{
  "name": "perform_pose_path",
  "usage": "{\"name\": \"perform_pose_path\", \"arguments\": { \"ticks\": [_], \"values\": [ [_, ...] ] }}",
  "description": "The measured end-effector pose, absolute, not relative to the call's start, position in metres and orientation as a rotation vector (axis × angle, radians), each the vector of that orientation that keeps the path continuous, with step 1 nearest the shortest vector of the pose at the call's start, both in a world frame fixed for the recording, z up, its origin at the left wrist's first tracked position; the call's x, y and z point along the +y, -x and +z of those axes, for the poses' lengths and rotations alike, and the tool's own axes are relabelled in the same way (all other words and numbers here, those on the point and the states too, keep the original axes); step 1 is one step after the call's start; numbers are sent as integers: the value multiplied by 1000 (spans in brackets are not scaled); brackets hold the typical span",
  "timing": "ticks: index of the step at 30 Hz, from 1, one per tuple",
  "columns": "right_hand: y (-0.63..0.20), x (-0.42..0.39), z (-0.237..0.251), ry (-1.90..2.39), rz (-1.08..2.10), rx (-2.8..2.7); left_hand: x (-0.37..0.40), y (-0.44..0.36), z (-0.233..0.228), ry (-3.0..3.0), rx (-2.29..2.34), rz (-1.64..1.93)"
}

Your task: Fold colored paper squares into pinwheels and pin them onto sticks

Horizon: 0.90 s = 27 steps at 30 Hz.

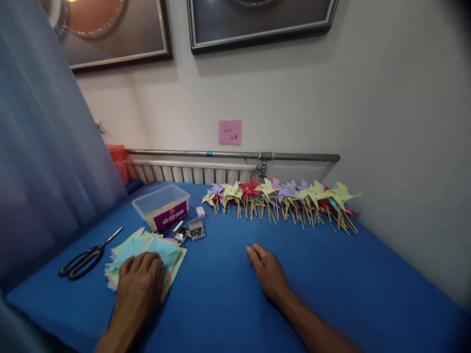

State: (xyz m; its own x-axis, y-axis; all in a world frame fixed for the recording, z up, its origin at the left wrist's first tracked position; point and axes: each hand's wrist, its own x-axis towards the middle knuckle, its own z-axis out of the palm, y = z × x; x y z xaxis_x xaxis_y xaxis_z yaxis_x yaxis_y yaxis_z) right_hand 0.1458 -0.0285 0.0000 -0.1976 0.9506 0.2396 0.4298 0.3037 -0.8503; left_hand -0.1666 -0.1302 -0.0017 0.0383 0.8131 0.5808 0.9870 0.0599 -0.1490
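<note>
My left hand (138,284) lies on a loose stack of coloured paper sheets (176,274), its fingers bent and closed on the light blue sheet (167,252) at the top. That sheet looks a little ruffled, and the fingertips are partly hidden. Over the blue tabletop (221,299), right of the stack, my right hand (268,272) is closed with thumb and fingers together; what it holds, if anything, is hidden. Just beyond the stack are two small opened boxes, one a box of metal pins (196,230), and a small white closed box (200,212).
Black-handled scissors (90,257) lie left of the paper. A clear plastic tub (162,196) holds thin wooden sticks. Many finished paper pinwheels (283,193) on sticks are lined up along the back. A pipe (231,155) and radiator run behind; a curtain (47,132) hangs at left.
</note>
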Motion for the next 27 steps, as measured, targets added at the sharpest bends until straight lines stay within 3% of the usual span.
{"name": "perform_pose_path", "arguments": {
  "ticks": [7, 13, 17, 20, 23, 27],
  "values": [
    [-146, -28, -2, 1214, 817, -1765, -128, 168, 11, 1829, -1733, -421],
    [-147, -29, -1, 1211, 798, -1782, -127, 166, 36, 1749, -1726, -858],
    [-146, -30, 0, 1211, 810, -1766, -121, 156, 58, 1615, -2094, -1455],
    [-144, -29, 1, 1182, 916, -1701, -107, 130, 73, 1446, -2387, -2187],
    [-140, -28, 3, 1023, 1184, -1525, -82, 90, 80, 1597, -2258, -3025],
    [-140, -29, 11, 753, 1399, -1356, -44, 32, 78, 1708, -2174, -3476]
  ]
}}
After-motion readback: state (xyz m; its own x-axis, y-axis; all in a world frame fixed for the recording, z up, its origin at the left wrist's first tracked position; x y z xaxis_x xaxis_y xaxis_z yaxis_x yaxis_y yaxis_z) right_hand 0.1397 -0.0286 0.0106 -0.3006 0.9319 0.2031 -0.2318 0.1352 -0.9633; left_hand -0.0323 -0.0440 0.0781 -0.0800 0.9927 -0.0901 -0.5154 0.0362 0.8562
